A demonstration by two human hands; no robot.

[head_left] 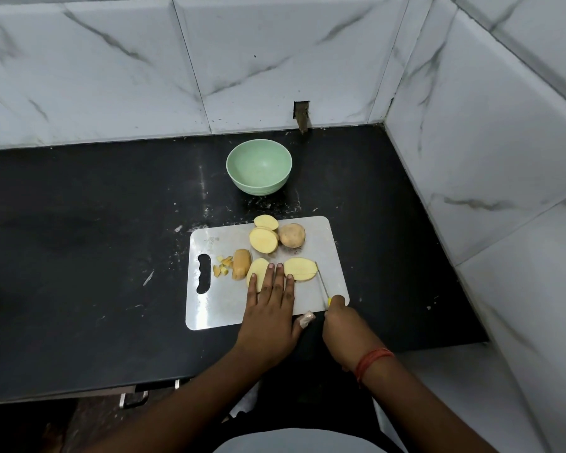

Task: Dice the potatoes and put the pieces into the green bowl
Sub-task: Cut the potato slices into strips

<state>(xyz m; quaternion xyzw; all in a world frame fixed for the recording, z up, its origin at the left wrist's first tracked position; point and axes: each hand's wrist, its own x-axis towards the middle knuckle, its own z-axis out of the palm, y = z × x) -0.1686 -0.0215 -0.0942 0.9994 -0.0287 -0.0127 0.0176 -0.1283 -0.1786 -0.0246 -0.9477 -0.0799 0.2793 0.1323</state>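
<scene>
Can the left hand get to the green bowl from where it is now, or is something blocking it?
Probably yes. The left hand rests flat on a potato slice on the cutting board, holding nothing. The green bowl sits beyond the board on bare counter; only low potato pieces lie between, easily passed over.

Sliced potatoes [264, 240] lie on the board, behind them the empty green bowl [259, 171].

White marble-veined wall tiles [144, 67] behind black countertop [79, 240].
</scene>
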